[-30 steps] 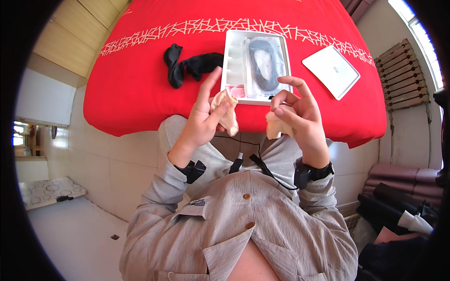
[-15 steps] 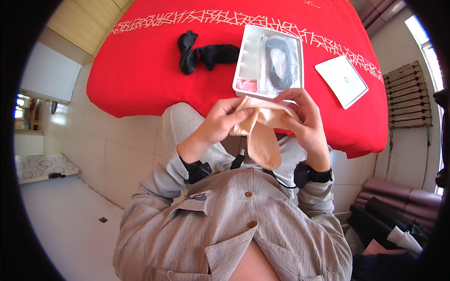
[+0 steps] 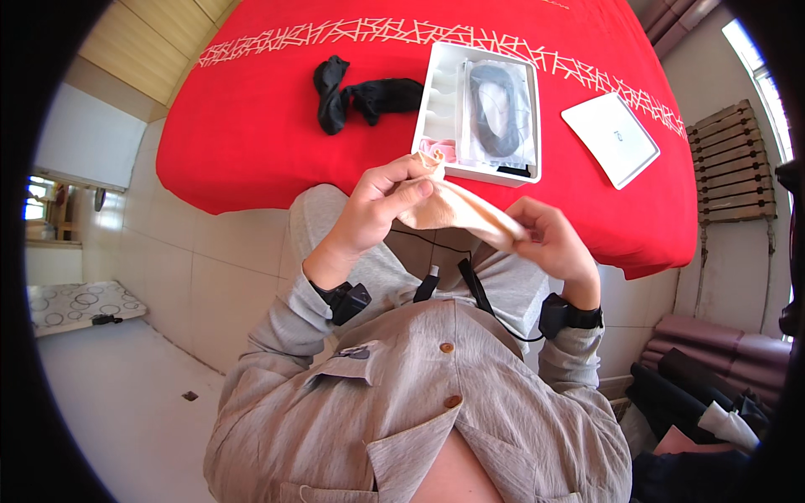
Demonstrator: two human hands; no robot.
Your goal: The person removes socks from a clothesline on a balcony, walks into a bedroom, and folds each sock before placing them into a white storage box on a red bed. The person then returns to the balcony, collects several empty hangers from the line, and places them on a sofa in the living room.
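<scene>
A beige sock [image 3: 461, 210] is stretched slantwise between my hands, above my lap and the bed's near edge. My left hand [image 3: 373, 201] pinches its bunched upper end between thumb and fingers. Lower down, my right hand [image 3: 555, 241] grips the other end, with the fingertips partly hidden behind the fabric. Just beyond the sock is a white compartment box [image 3: 537, 142] holding a clear packet with dark grey items [image 3: 496, 117]. Folded pink cloth [image 3: 440, 149] sits in its near left compartment. Left of the box lie black socks [image 3: 333, 105] on the bed.
The red bedcover [image 3: 243, 126] spreads ahead of me. A white lid [image 3: 615, 147] lies right of the box. Wrist straps with black devices are on both forearms, and a cable runs across my lap. Dark clothes [image 3: 688, 402] are piled at the lower right.
The sock has gone from hanging folded, toe down, to being pulled out lengthwise. My right hand has moved down and right to its other end; my left hand has shifted slightly left.
</scene>
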